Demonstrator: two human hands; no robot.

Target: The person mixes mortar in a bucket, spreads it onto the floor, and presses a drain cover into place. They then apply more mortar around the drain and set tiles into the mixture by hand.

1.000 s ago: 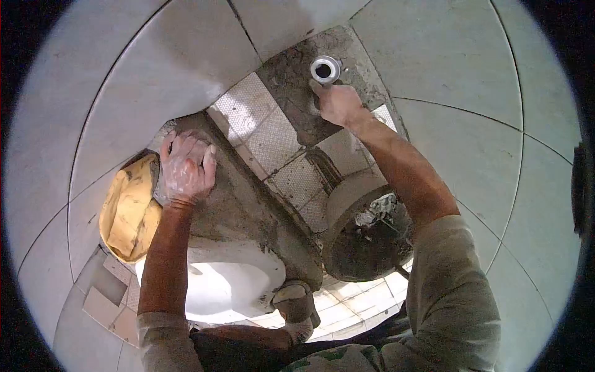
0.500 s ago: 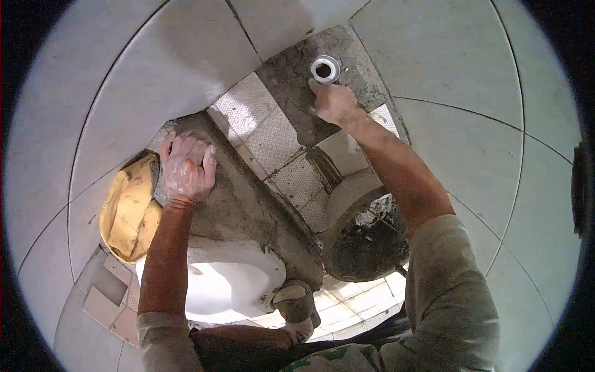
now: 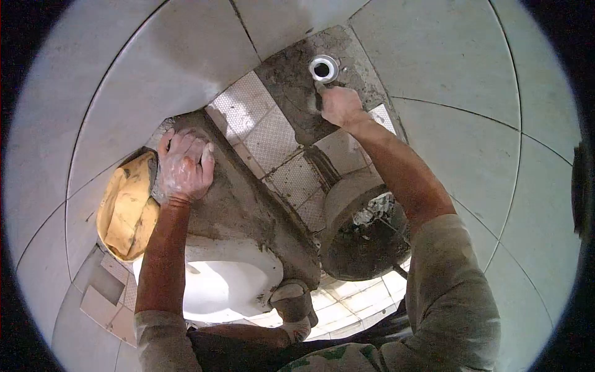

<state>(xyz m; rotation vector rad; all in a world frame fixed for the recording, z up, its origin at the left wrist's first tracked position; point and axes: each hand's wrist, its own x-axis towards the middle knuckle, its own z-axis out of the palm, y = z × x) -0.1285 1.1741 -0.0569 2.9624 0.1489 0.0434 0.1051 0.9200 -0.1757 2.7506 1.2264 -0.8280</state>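
My right hand (image 3: pixel 341 106) is closed, its fingertips reaching down to the grey mortar (image 3: pixel 291 93) just below a white pipe ring (image 3: pixel 324 69) in the floor corner. Whatever its fingers may hold is hidden. Dusted with pale cement, my left hand (image 3: pixel 185 164) lies on the rough concrete ledge (image 3: pixel 232 204), fingers stretched out and nothing in them. Beside its wrist stands a yellow container (image 3: pixel 130 214) with a crumpled top. Small-patterned floor tiles (image 3: pixel 266 133) fill the space between the ledge and the mortar bed.
A dark bucket (image 3: pixel 338 257) with mortar and grey lumps inside stands below my right forearm. A white ceramic fixture (image 3: pixel 254 266) sits against the ledge's near end. Part of a shod foot (image 3: pixel 291 297) shows near it. Large grey wall tiles (image 3: pixel 452 68) enclose the corner.
My right hand has shifted slightly down and right, its fingertips still close under the pipe ring. My left hand stays on the ledge. The view has shifted slightly.
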